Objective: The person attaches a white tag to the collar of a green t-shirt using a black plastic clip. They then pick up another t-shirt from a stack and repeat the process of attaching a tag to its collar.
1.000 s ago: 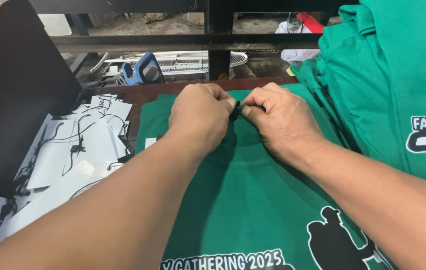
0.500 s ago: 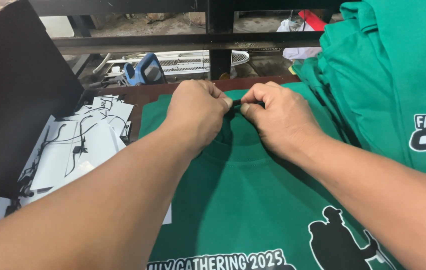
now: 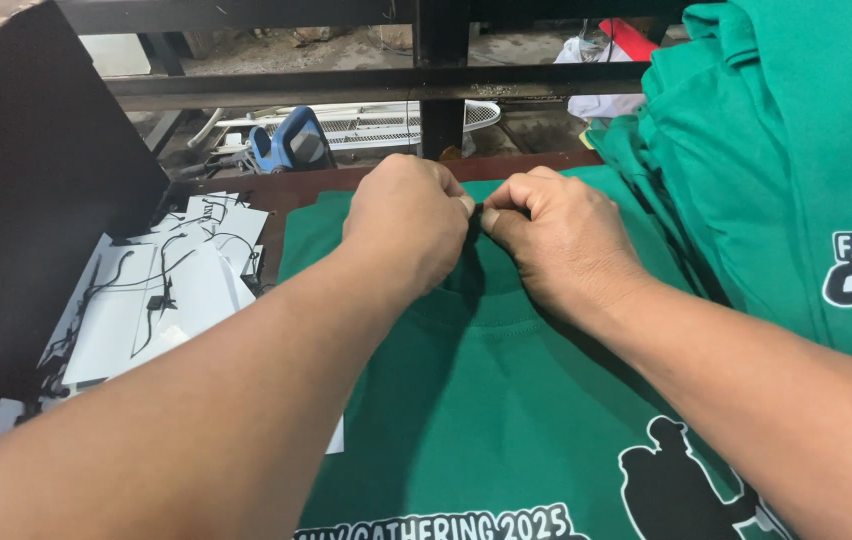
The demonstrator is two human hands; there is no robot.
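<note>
Behind the bench (image 3: 296,188) I see a dark metal frame (image 3: 441,85) and a cluttered floor. On the bench lies a green shirt (image 3: 506,400), collar toward the far edge. My left hand (image 3: 408,220) and right hand (image 3: 561,240) meet over the collar, fingers pinched narrow on a small dark thing (image 3: 477,212) — what it is I cannot tell. Holding both hands so close probably keeps it steady. White tags with black strings (image 3: 161,290) fill the left side, and a stack of green shirts (image 3: 776,150) crowds the right edge — little free room.
</note>
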